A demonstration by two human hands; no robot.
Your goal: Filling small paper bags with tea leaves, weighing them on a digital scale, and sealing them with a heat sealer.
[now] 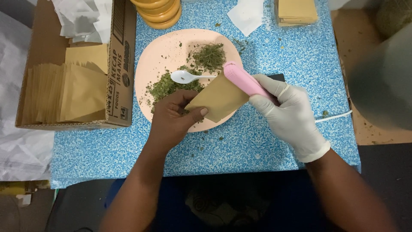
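Seen from above: a small table under a blue-and-white speckled cloth [266,141], dark floor at its near edge and crumpled white plastic [21,150] at far left. Left hand [174,118], bare, fingers curled and thumb pressed down, pinching a tan paper pouch [219,99] over the near rim of a round peach plate [159,51]. Right hand [287,114], in a white glove, fingers wrapped closed around a pink handheld tool [244,79], its tip laid against the pouch's upper edge. On the plate, loose piles of dried green leaf [208,56] and a white plastic spoon [184,76], bowl to the left, resting among the flakes. Left of the plate, an open cardboard box [118,86] packed with upright tan pouches and white paper. At the table's far edge, a stack of yellow-orange lids [161,10], a white scrap and a flat stack of tan pouches [296,10]. Stray leaf crumbs scattered across the cloth. At right, a brown cardboard sheet [373,129] and a blurred grey shape.
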